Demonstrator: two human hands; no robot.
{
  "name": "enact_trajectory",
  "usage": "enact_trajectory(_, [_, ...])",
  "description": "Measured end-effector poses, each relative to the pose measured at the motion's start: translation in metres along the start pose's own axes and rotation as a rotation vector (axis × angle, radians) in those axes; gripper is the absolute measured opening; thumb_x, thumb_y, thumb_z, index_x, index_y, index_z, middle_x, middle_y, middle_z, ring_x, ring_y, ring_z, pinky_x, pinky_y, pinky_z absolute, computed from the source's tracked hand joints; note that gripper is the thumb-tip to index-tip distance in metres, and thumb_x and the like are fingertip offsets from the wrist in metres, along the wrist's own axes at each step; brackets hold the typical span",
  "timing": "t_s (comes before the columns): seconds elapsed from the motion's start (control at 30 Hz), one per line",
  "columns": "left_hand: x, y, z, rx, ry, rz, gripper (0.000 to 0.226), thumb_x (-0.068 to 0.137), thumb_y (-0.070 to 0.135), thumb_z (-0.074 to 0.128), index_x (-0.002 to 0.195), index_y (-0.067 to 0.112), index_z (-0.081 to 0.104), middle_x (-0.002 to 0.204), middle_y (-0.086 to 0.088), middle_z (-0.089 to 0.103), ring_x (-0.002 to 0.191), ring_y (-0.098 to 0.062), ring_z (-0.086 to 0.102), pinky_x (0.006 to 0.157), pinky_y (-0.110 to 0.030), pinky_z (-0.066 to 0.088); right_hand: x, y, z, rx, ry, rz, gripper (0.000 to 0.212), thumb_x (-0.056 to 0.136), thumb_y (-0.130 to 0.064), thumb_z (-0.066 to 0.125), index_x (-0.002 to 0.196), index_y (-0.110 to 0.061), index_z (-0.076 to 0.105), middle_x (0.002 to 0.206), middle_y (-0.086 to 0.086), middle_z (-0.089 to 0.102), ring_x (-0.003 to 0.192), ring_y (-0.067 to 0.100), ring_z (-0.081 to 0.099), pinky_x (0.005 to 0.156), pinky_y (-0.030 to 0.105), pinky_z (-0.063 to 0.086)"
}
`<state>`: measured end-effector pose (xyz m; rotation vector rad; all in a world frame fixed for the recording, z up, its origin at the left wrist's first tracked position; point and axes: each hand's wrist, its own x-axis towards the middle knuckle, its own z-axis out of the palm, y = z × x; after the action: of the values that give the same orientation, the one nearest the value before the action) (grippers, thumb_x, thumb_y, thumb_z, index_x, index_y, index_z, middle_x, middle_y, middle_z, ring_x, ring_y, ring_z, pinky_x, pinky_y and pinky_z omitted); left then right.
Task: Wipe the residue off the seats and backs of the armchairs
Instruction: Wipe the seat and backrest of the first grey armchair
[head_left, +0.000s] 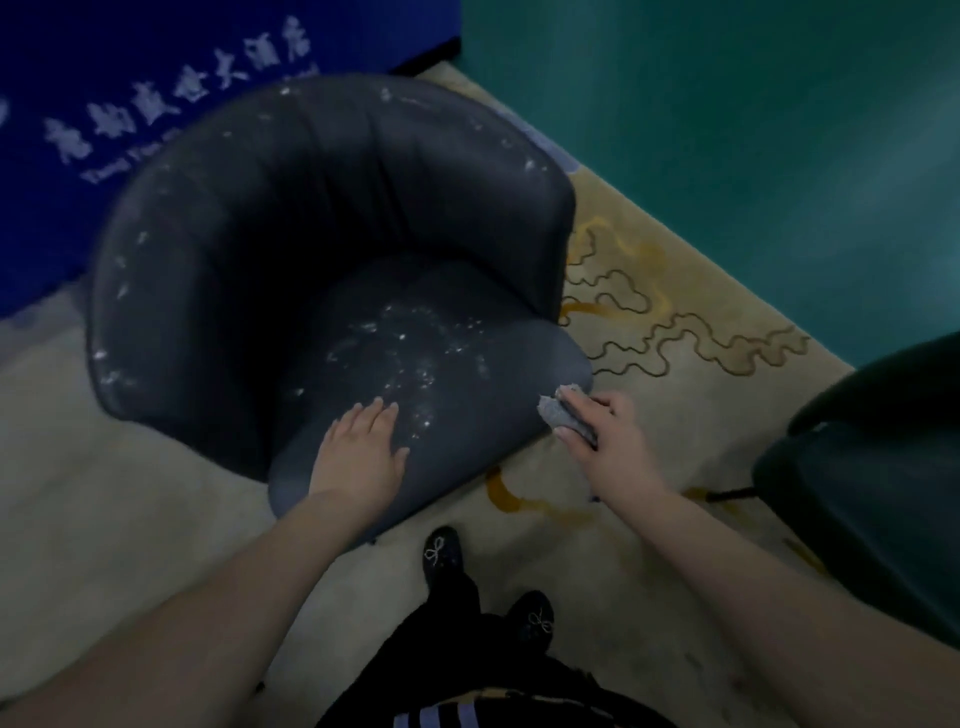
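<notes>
A dark grey armchair (291, 218) stands in front of me with white residue (410, 353) speckled over its seat and along the rim of its back. My left hand (363, 447) rests flat on the front of the seat, fingers straight. My right hand (602, 436) grips a crumpled grey cloth (563, 413) just off the seat's front right corner, the cloth touching or nearly touching the edge.
A second dark armchair (872, 478) stands at the right edge. Beige carpet with a gold cloud pattern (675, 332) covers the floor. A blue banner with white lettering (130, 104) hangs behind the chair, a teal wall (727, 130) to the right. My feet (441, 556) are below.
</notes>
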<state>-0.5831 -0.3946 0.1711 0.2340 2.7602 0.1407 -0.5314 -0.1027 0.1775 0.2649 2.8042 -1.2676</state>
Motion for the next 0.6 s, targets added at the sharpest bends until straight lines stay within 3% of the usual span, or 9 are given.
enact_trajectory(0.17, [-0.013,-0.051,0.014,-0.133,-0.002,-0.194,0.064,0.098,0.041,0.045,0.153,0.020,0.022,0.161,-0.001,0.018,0.148,-0.022,0.015,0.121,-0.038,0.012,0.020,-0.025,0.036,-0.070,-0.162,-0.064,0.048,0.091,-0.025,0.062,0.137,-0.030,0.047,0.115,-0.008,0.034,0.100,0.000,0.041,0.088,0.004,0.029])
enact_trajectory(0.27, [-0.012,-0.077,0.023,-0.172,-0.014,-0.247,0.064,0.098,0.041,0.046,0.153,0.020,0.021,0.161,-0.001,0.018,0.148,-0.022,0.015,0.121,-0.038,0.012,0.033,-0.041,0.053,-0.095,-0.212,-0.085,0.048,0.091,-0.024,0.062,0.137,-0.027,0.047,0.116,-0.006,0.035,0.100,0.009,0.047,0.089,0.023,0.044])
enact_trajectory(0.33, [-0.007,-0.093,0.028,-0.192,-0.017,-0.259,0.064,0.097,0.040,0.047,0.153,0.020,0.022,0.161,-0.001,0.019,0.148,-0.022,0.016,0.121,-0.037,0.013,0.045,-0.051,0.068,-0.094,-0.214,-0.069,0.048,0.092,-0.022,0.062,0.137,-0.026,0.047,0.114,-0.008,0.034,0.095,0.010,0.050,0.081,0.031,0.052])
enact_trajectory(0.4, [-0.002,-0.106,0.032,-0.213,-0.023,-0.266,0.064,0.097,0.040,0.048,0.153,0.019,0.023,0.161,-0.001,0.019,0.148,-0.022,0.016,0.120,-0.037,0.014,0.055,-0.057,0.085,-0.112,-0.196,-0.081,0.047,0.091,-0.021,0.063,0.137,-0.024,0.050,0.113,-0.009,0.035,0.093,0.006,0.046,0.080,0.026,0.049])
enact_trajectory(0.5, [0.009,-0.125,0.037,-0.237,-0.011,-0.268,0.064,0.097,0.040,0.047,0.153,0.019,0.023,0.161,0.000,0.019,0.148,-0.021,0.016,0.120,-0.038,0.015,0.073,-0.063,0.110,-0.176,-0.157,-0.153,0.046,0.089,-0.020,0.065,0.134,-0.021,0.054,0.111,-0.008,0.037,0.094,-0.003,0.037,0.087,-0.001,0.028])
enact_trajectory(0.53, [0.015,-0.132,0.039,-0.250,0.000,-0.270,0.064,0.097,0.039,0.047,0.153,0.018,0.023,0.161,0.000,0.020,0.148,-0.021,0.016,0.121,-0.038,0.015,0.081,-0.065,0.119,-0.195,-0.152,-0.170,0.046,0.089,-0.020,0.066,0.133,-0.021,0.054,0.111,-0.008,0.038,0.095,-0.004,0.036,0.087,-0.004,0.024])
enact_trajectory(0.6, [0.028,-0.144,0.043,-0.279,0.021,-0.269,0.064,0.097,0.039,0.048,0.153,0.018,0.024,0.160,0.000,0.020,0.148,-0.020,0.016,0.121,-0.036,0.014,0.096,-0.070,0.137,-0.223,-0.161,-0.205,0.045,0.089,-0.024,0.065,0.133,-0.024,0.054,0.111,-0.007,0.040,0.101,0.003,0.039,0.091,0.002,0.025])
